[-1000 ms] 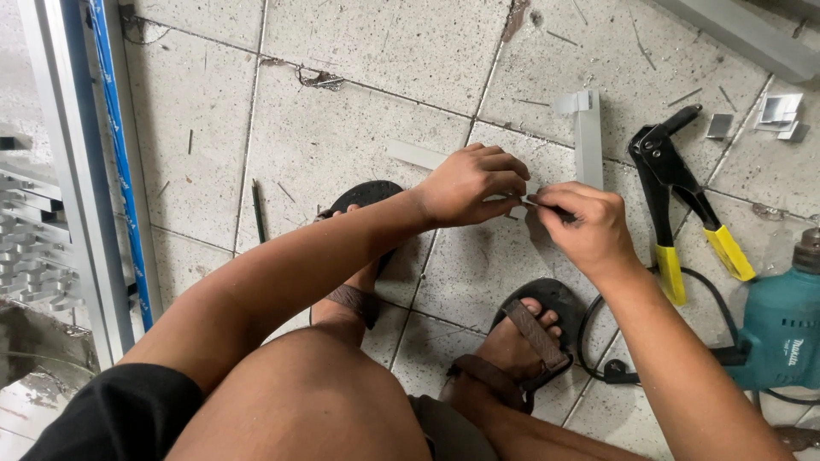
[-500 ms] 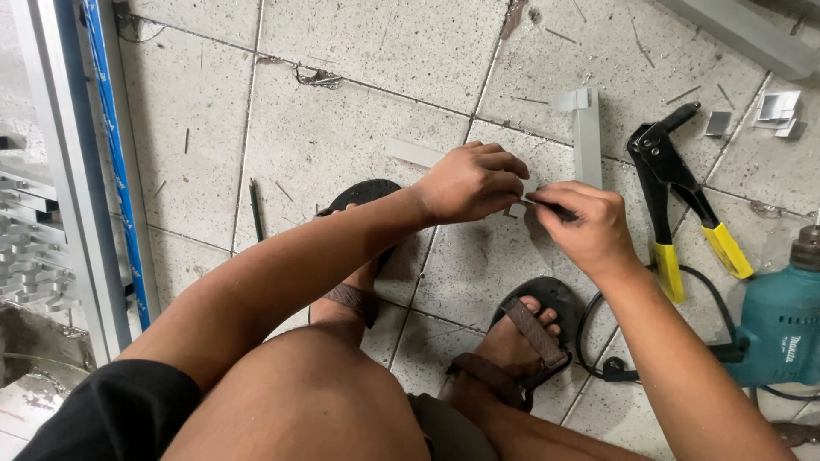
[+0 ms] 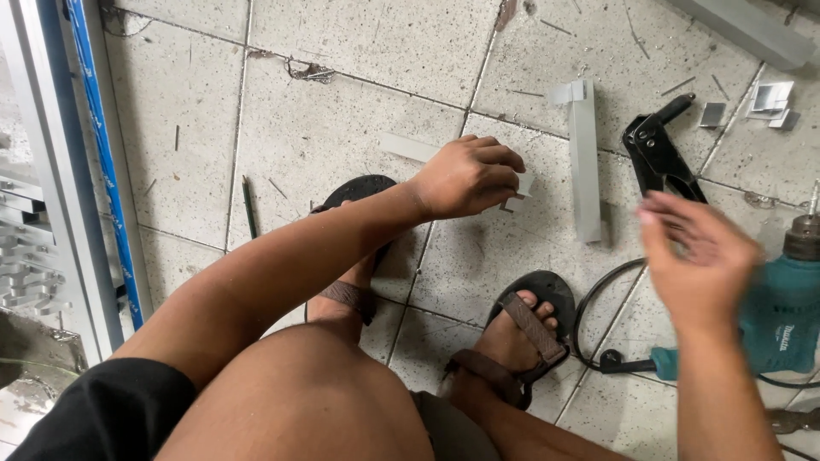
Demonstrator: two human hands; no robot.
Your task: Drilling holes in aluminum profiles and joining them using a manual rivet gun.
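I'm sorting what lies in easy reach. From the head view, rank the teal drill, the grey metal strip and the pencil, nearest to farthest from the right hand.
1. Teal drill: just right of the right hand.
2. Grey metal strip: up and left on the floor.
3. Pencil: far left, beyond the left arm.

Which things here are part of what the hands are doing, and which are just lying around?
In use:
left hand, holding a small grey metal piece
right hand, blurred, empty

Lying about:
rivet tool
teal drill
grey bar
pencil
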